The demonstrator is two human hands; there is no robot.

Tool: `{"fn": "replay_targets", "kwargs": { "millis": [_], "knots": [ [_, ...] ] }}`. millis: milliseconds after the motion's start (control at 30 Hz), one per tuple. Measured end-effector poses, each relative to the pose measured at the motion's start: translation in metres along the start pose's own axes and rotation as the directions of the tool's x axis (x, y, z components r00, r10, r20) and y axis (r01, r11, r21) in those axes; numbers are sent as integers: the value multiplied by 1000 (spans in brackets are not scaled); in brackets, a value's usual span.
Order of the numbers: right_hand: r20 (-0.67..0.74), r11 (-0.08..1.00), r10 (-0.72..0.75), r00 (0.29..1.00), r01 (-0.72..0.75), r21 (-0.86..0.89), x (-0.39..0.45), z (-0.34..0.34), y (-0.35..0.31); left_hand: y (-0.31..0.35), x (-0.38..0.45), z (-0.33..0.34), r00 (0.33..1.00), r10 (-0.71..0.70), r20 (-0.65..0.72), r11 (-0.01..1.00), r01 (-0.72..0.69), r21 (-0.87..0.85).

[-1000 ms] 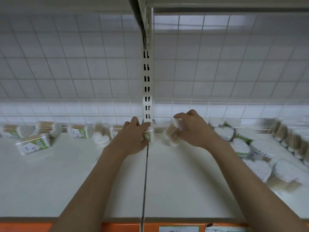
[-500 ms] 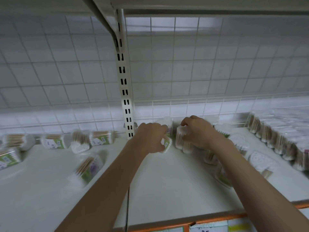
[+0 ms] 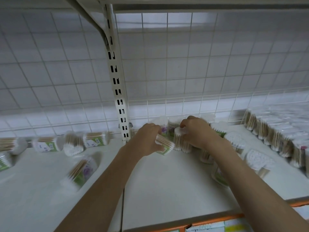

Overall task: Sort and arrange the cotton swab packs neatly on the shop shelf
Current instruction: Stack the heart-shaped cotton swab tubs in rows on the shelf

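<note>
Left hand (image 3: pixel 147 139) curled over a tilted swab pack (image 3: pixel 164 145), fingers wrapped round it, sticks slanting down to the right, white tips at the lower right end, green label underneath. Right hand (image 3: pixel 195 131) pinching the cotton top of an upright swab pack (image 3: pixel 181 141), fingers bent, sticks running vertical. Both packs just beside each other near the back of the shelf (image 3: pixel 167 185), right of the slotted upright post (image 3: pixel 119 97). More upright packs (image 3: pixel 164 124) behind them against the wire back rail (image 3: pixel 184 104), blurred, perhaps touching the held ones. Open white shelf surface toward the front, up to the orange front edge (image 3: pixel 209 220). Loose packs lying on their sides at far left (image 3: pixel 93 139), long axes mostly left-right; one fallen pack (image 3: pixel 82 169) angled diagonally. Tidy row of standing packs (image 3: pixel 270 136) along the far right.
</note>
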State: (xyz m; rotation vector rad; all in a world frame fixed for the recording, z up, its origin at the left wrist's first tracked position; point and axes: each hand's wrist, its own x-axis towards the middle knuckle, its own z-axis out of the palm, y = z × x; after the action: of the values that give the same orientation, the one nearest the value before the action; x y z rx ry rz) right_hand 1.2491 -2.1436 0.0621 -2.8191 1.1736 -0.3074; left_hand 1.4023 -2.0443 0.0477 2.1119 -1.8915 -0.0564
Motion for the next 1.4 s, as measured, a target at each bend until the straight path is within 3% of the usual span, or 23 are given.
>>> {"fn": "replay_targets", "kwargs": {
  "millis": [333,633,1000,1167,1400],
  "knots": [
    [5,1000,0,1000,0,-4,0,0,-1,12,8,-10,995,25,98,976,-45,212],
    [11,1000,-6,1000,6,-9,-3,-3,0,17,14,-4,1000,-18,-2,995,19,100],
    [14,999,-14,1000,15,-32,-7,-3,1,13,-6,8,994,20,-108,990,-4,144],
    [11,1000,-4,1000,4,-27,-6,-4,2,22,-4,11,984,-25,-174,979,59,193],
    [-164,991,-92,982,107,83,-4,-6,-25,7,-27,6,973,-79,-218,981,115,156]
  ]
}}
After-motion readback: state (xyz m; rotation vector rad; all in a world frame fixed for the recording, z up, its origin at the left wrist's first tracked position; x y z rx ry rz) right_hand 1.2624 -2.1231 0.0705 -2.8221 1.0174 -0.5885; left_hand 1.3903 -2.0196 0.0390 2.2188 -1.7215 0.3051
